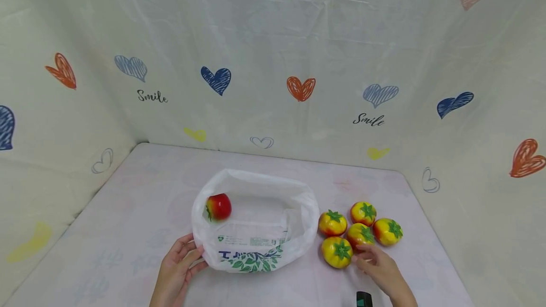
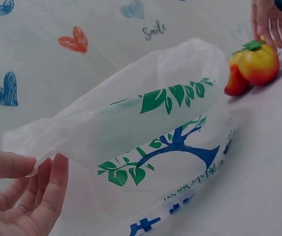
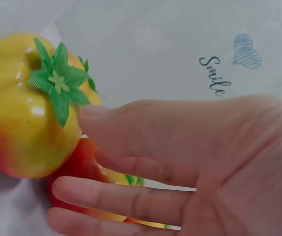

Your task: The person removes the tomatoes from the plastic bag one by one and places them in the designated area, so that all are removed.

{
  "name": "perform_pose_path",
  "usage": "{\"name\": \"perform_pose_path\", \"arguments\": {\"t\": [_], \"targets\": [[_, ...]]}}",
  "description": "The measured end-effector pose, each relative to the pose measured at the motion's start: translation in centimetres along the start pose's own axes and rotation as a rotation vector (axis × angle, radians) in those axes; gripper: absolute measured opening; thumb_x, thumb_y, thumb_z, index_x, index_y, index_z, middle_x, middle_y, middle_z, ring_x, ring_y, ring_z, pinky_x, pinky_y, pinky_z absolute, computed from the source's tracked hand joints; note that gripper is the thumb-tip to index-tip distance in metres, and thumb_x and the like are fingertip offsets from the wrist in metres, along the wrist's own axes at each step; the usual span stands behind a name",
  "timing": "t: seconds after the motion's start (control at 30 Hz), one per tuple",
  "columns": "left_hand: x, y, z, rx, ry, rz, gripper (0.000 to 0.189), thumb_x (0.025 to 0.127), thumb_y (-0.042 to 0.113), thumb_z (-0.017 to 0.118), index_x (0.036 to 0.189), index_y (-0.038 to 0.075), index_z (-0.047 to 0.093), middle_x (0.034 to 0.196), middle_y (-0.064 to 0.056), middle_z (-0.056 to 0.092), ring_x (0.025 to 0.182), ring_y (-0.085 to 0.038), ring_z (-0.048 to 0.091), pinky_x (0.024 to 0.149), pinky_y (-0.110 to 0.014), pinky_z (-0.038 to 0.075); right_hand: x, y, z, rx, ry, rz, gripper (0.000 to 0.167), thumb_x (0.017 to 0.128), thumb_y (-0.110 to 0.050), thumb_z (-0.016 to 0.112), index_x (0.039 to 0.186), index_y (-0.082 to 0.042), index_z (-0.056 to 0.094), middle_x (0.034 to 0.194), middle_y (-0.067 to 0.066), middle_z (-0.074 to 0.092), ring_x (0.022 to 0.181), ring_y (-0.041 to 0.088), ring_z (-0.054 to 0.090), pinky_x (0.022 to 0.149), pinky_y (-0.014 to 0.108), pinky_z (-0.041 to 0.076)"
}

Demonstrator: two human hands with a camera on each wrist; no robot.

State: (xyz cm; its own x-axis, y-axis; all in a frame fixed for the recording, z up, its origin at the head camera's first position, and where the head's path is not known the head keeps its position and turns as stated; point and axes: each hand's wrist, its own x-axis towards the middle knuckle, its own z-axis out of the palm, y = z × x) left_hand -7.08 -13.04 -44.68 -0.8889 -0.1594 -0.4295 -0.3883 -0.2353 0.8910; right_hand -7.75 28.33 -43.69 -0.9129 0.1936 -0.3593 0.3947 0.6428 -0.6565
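Observation:
A white plastic bag (image 1: 304,238) with a green leaf print lies with its mouth wide toward me. Inside it, at the left, rests a red tomato-like fruit (image 1: 219,206). My left hand (image 1: 179,264) pinches the bag's rim between thumb and fingers, as the left wrist view shows. To the right of the bag sit several glossy yellow-and-red tomato-like fruits with green star-shaped tops, among them a front one (image 1: 337,252) and a middle one (image 1: 359,234). My right hand (image 1: 377,266) is at these two, fingers extended and thumb tip right at a fruit (image 3: 28,113).
The white table (image 1: 128,193) is backed by a pale curtain (image 1: 264,41) printed with hearts and "Smile". At the bottom edge, beside my right forearm, shows a small black object (image 1: 364,299).

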Motion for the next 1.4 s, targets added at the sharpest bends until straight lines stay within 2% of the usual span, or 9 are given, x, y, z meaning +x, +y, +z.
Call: {"name": "perform_pose_path", "arguments": {"t": [0.17,0.4,0.6,0.8,0.97,1.13,1.3,1.4], "targets": [[0.1,0.0,0.0,0.001,0.006,-0.001,0.056,0.092,0.014,0.058,0.139,0.006,0.029,0.109,-0.001,0.054,0.087,-0.012,0.06,0.081,-0.028,0.056,-0.3,-0.8,-0.4,-0.023,0.073,-0.021,0.054,0.084,-0.039,0.065,0.122,-0.001,0.053,0.096,0.007,0.063,0.085,0.018,0.055,0.076,0.035,0.055],[0.1,0.0,0.1,0.003,0.013,-0.001,0.056,0.091,0.015,0.059,0.138,0.005,0.03,0.113,-0.005,0.053,0.088,-0.014,0.06,0.081,-0.029,0.056,-0.5,-2.3,0.2,0.012,0.165,-0.087,0.039,0.088,-0.025,0.063,0.117,-0.001,0.055,0.099,0.009,0.063,0.088,0.018,0.057,0.082,0.036,0.055],[0.1,0.0,0.0,0.002,0.006,0.003,0.056,0.091,0.014,0.058,0.139,0.006,0.029,0.111,-0.003,0.053,0.088,-0.013,0.06,0.081,-0.028,0.056,-0.8,-4.3,1.2,0.064,0.216,-0.129,0.032,0.087,-0.02,0.066,0.113,-0.002,0.059,0.098,0.008,0.064,0.088,0.017,0.057,0.08,0.029,0.055],[0.1,0.0,0.0,0.0,0.001,0.006,0.057,0.092,0.014,0.058,0.139,0.005,0.029,0.112,-0.004,0.053,0.089,-0.013,0.06,0.081,-0.029,0.056,-1.3,-6.1,2.3,0.074,0.256,-0.198,0.023,0.086,-0.018,0.066,0.105,-0.007,0.061,0.094,0.005,0.064,0.081,0.013,0.057,0.071,0.016,0.051],[0.0,0.0,0.0,-0.001,0.003,0.003,0.056,0.092,0.014,0.058,0.139,0.005,0.029,0.112,-0.004,0.053,0.089,-0.013,0.06,0.081,-0.029,0.056,-1.8,-7.3,3.4,0.111,0.274,-0.299,0.02,0.083,-0.016,0.069,0.099,-0.007,0.063,0.089,0.003,0.064,0.076,0.009,0.056,0.068,0.014,0.05],[0.1,0.0,-0.1,-0.003,0.007,0.003,0.057,0.091,0.015,0.058,0.139,0.005,0.029,0.111,-0.004,0.053,0.088,-0.014,0.06,0.081,-0.029,0.056,-2.1,-8.5,4.4,0.152,0.254,-0.355,0.016,0.082,-0.014,0.07,0.096,-0.008,0.064,0.086,0.002,0.064,0.073,0.007,0.055,0.068,0.014,0.05],[0.1,0.0,-0.1,0.0,0.013,0.002,0.056,0.091,0.015,0.058,0.139,0.005,0.029,0.112,-0.005,0.053,0.089,-0.014,0.06,0.081,-0.028,0.056,-2.3,-9.5,5.6,0.166,0.217,-0.387,0.016,0.083,-0.017,0.069,0.097,-0.013,0.065,0.087,-0.001,0.066,0.076,0.007,0.057,0.071,0.014,0.051],[0.1,-0.1,-0.1,0.001,0.009,0.006,0.056,0.092,0.014,0.058,0.139,0.005,0.029,0.11,-0.003,0.053,0.088,-0.013,0.06,0.081,-0.028,0.056,-2.4,-9.9,6.5,0.141,0.209,-0.463,0.016,0.084,-0.019,0.069,0.097,-0.013,0.064,0.09,-0.003,0.067,0.08,0.007,0.059,0.075,0.018,0.053]]}}
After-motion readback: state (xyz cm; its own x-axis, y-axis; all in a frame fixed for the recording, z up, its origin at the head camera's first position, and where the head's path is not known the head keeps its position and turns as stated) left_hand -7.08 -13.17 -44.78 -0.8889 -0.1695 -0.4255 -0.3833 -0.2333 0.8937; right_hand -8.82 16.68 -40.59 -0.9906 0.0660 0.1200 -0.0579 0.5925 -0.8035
